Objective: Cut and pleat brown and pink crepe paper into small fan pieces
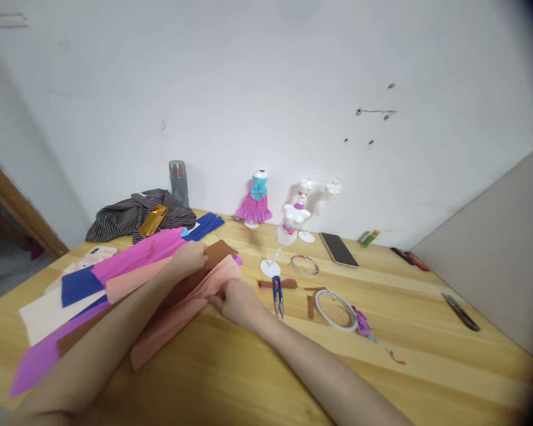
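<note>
On the left half of the table, several sheets of crepe paper lie in an overlapping pile. My right hand pinches the edge of a salmon-pink crepe paper sheet, which is creased and partly lifted. At the brown crepe paper, my left hand is closed on the far edge, its fingertips partly hidden. Beneath and beside my left arm are a magenta sheet, a blue sheet, a cream sheet and a purple sheet. Blue-handled thread snips rest right of my right hand.
Small white dress forms stand mid-table; one wears a pink and teal dress. To the right lie a tape roll, a wire coil, a phone and a cutter. A flask and striped cloth sit back left.
</note>
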`<state>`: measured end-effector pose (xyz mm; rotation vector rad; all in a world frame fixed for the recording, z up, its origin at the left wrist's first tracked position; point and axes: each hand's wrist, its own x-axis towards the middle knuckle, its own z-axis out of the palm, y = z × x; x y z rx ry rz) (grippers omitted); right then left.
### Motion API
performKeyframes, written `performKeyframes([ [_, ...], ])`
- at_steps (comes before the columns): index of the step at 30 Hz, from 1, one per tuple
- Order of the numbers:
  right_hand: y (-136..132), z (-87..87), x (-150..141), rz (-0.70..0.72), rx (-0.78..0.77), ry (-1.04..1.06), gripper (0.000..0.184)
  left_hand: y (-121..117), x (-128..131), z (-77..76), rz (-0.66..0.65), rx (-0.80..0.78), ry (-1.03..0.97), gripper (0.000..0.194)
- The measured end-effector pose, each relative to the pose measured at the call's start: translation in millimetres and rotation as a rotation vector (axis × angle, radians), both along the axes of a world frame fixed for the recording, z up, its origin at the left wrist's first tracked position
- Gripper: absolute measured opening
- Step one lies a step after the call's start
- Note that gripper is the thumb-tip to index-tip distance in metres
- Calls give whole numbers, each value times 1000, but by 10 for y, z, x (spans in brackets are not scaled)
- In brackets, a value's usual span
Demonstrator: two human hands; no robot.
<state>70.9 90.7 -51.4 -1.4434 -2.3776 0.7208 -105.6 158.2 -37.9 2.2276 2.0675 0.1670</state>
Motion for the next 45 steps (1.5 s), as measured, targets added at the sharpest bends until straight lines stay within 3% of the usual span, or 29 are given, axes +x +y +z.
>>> performKeyframes([
  [4,-160,-112,-51,108,127,-146,27,289,8,29,124,14,73,21],
  [9,-240,-272,-90,232,200,-130,25,584,46,-138,289,-1,108,36],
  [12,-230,-299,-70,256,202,-135,23,672,-28,-193,307,-38,77,36],
  [16,-208,-296,-61,253,209,-143,22,717,-259,-110,287,-95,2,35],
  [20,-202,-279,-68,261,202,-137,21,726,-532,120,252,-137,-116,32],
  [23,-201,-273,-64,265,199,-116,20,718,-701,348,227,-144,-279,8],
  [29,-209,-298,-63,265,206,-76,19,592,-837,774,149,-43,-620,15],
  [35,-198,-320,-61,258,182,-7,16,395,-636,1055,33,73,-835,11],
  [40,-150,-331,-33,251,60,197,17,241,-360,1304,-59,225,-1132,13],
  [45,-116,-166,1,139,-59,437,20,-40,-106,1662,-180,397,-1288,10],
])
